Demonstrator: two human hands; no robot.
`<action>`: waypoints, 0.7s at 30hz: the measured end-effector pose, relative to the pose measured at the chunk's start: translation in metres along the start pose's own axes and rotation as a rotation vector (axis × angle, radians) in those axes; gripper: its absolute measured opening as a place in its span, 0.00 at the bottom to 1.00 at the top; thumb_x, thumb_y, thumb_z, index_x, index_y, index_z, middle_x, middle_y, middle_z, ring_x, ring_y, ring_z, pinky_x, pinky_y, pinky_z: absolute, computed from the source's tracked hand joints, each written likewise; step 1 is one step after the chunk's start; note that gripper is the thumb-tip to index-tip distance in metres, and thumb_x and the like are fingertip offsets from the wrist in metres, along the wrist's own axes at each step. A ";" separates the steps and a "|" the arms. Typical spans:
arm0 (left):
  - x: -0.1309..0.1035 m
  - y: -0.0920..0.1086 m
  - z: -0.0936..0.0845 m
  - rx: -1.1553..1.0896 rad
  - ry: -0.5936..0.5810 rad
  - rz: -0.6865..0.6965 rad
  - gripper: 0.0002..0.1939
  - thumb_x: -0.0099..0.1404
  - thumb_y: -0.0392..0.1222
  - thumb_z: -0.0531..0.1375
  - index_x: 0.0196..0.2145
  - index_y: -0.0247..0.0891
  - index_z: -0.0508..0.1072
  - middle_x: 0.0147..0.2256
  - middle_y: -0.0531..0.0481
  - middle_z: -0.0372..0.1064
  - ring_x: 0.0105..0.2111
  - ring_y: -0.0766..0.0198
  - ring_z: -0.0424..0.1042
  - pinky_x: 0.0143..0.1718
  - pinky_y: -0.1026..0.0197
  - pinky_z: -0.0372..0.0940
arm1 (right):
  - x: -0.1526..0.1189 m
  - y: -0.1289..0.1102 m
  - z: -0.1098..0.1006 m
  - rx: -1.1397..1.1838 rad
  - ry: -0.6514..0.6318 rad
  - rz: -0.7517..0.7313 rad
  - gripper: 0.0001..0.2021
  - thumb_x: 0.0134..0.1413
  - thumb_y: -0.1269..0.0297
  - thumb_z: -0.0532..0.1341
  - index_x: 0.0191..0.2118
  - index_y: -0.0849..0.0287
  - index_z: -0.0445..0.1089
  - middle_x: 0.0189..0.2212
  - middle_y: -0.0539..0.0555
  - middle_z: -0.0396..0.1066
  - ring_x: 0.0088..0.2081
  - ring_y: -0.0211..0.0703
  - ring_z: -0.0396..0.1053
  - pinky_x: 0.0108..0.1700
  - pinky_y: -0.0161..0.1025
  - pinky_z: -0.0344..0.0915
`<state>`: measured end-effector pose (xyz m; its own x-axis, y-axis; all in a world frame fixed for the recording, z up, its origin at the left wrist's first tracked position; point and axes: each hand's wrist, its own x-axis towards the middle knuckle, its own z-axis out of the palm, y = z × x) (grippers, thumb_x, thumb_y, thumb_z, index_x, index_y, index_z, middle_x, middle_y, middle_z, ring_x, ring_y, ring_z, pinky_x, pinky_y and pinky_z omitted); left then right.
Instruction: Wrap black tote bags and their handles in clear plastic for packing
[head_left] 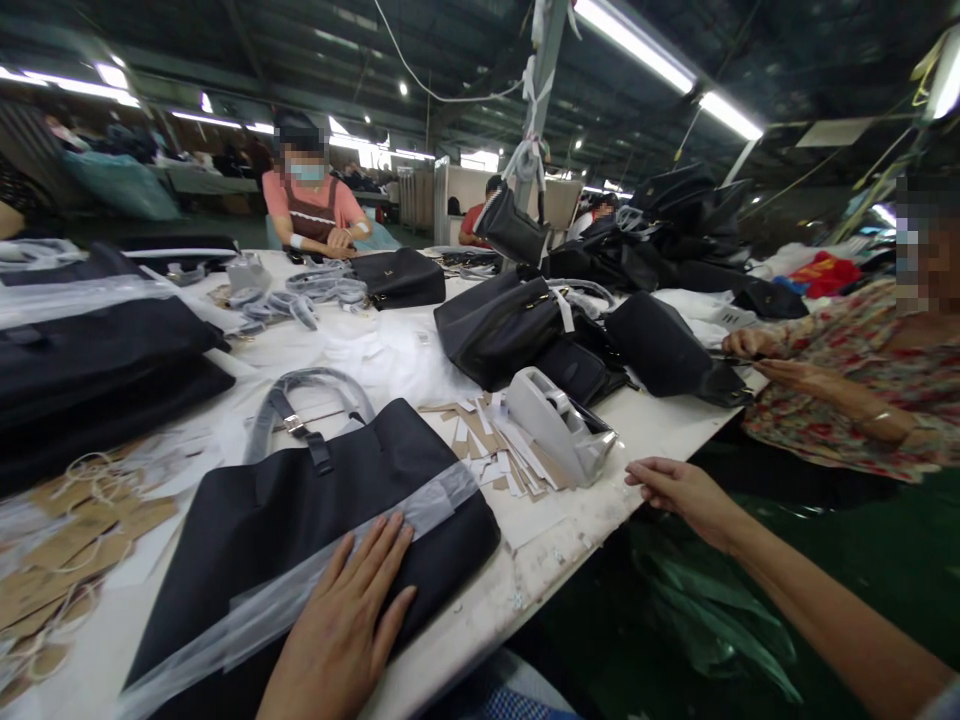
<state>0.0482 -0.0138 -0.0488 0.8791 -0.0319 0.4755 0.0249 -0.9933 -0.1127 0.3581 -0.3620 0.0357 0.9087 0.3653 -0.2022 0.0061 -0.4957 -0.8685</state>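
From the head view, my left hand (349, 610) lies flat, fingers spread loosely and gripping nothing, on the clear plastic strip (442, 505) across the black bag (315, 515). The bag is directly beneath those fingers, its wrapped handle (262, 420) beyond them. My right hand (690, 497) has its fingertips drawn together; I cannot tell whether they pinch anything. The grey tape dispenser (551, 425) stands left of them, near but apart.

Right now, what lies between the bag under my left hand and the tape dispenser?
The head view shows a pile of brown and white strips between the bag and the dispenser.
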 end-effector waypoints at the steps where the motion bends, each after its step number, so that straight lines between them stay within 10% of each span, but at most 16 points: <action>1: 0.000 0.000 0.000 0.003 -0.003 0.000 0.31 0.71 0.50 0.52 0.68 0.38 0.52 0.66 0.45 0.54 0.64 0.54 0.59 0.62 0.46 0.59 | 0.003 0.001 0.003 -0.020 0.018 -0.024 0.21 0.45 0.44 0.67 0.34 0.59 0.76 0.34 0.58 0.78 0.27 0.39 0.70 0.27 0.35 0.68; 13: 0.001 0.001 0.002 -0.098 0.021 -0.026 0.31 0.72 0.51 0.51 0.68 0.40 0.52 0.65 0.45 0.56 0.63 0.52 0.60 0.62 0.45 0.59 | -0.011 -0.013 -0.028 -0.944 0.118 -0.479 0.15 0.60 0.53 0.56 0.39 0.53 0.77 0.35 0.54 0.80 0.34 0.52 0.77 0.38 0.44 0.70; 21: 0.003 0.004 -0.005 -0.124 -0.027 -0.075 0.29 0.72 0.49 0.52 0.67 0.38 0.56 0.65 0.44 0.56 0.64 0.53 0.59 0.63 0.45 0.56 | -0.043 -0.090 0.037 -0.886 -0.216 -0.795 0.12 0.64 0.56 0.56 0.42 0.51 0.77 0.39 0.51 0.79 0.39 0.46 0.76 0.42 0.39 0.69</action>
<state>0.0483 -0.0182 -0.0439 0.8896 0.0446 0.4545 0.0337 -0.9989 0.0321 0.3033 -0.3041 0.1063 0.4330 0.8956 0.1024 0.8921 -0.4095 -0.1907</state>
